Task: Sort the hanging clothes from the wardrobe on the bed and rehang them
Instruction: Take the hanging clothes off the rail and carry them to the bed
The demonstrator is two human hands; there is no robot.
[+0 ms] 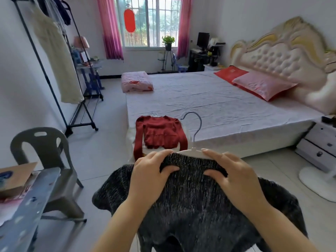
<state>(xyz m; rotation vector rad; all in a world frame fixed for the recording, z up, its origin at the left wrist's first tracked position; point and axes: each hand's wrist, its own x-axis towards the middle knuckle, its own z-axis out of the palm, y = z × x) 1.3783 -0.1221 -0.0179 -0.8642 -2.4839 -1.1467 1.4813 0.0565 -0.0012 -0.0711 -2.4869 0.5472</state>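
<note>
- Writing: a pale mark on the red pillow (230,72) and a blue print on the cardboard box (16,175) at the left edge are both too small or blurred to read.
- The left hand (151,171) and right hand (234,173) each grip the ribbed collar of a dark sparkly sweater (190,206), fingers curled over its top edge and thumbs pressed on the front.
- The sweater hangs on a white hanger (192,152), whose grey hook rises between the hands. It is held in the air above the floor, just short of the bed's near corner.
- A red sweater (160,132) lies flat on that corner of the bed (209,99), one sleeve trailing over the edge and a hanger hook showing at its neck.
- The bed has a pale, creased sheet, a folded pink quilt (136,81) at its far corner, and a pink pillow (263,85) over the red one by a tufted cream headboard (283,51).
- At left, a black clothes rack (39,57) carries a cream dress (58,57) and darker garments.
- The floor (101,142) is pale tile; a grey plastic chair (41,142) stands near the rack.
- On the far wall, a barred window (154,20) has pink curtains (111,28), a red ornament (129,20) and a potted plant (168,40).
- A drawer unit (320,142) stands at right beside the bed.
</note>
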